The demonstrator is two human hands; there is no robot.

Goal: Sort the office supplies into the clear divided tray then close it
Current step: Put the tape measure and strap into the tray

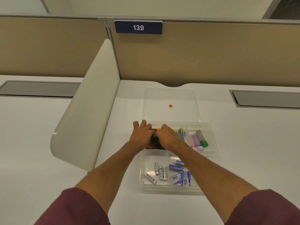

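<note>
Beige fabric partition [211,54] carrying a blue sign [138,27] numbered 139 backs a white counter [243,143], with a white curved side panel [87,111] on the left. On the counter just ahead of the person sits the clear divided plastic tray [215,153], its clear lid [155,103] lying open and flat behind it, a small orange dot [170,106] showing on the lid.

Both hands meet over the far-left compartment, which holds a heap of black and orange items [155,142], too hidden to identify. The left hand [142,135] has its fingers spread and fairly straight, reaching over the tray's far rim. The right hand [168,137] is bent down onto the heap; whether it grips anything I cannot tell.

White cylindrical batteries [160,172] lie in the near-left compartment, small blue-and-white boxes [176,167] in the near-middle one, grey and yellow pens [181,134] in the far-middle one, and pink, purple and grey tubes [197,139] in the far-right one.
</note>
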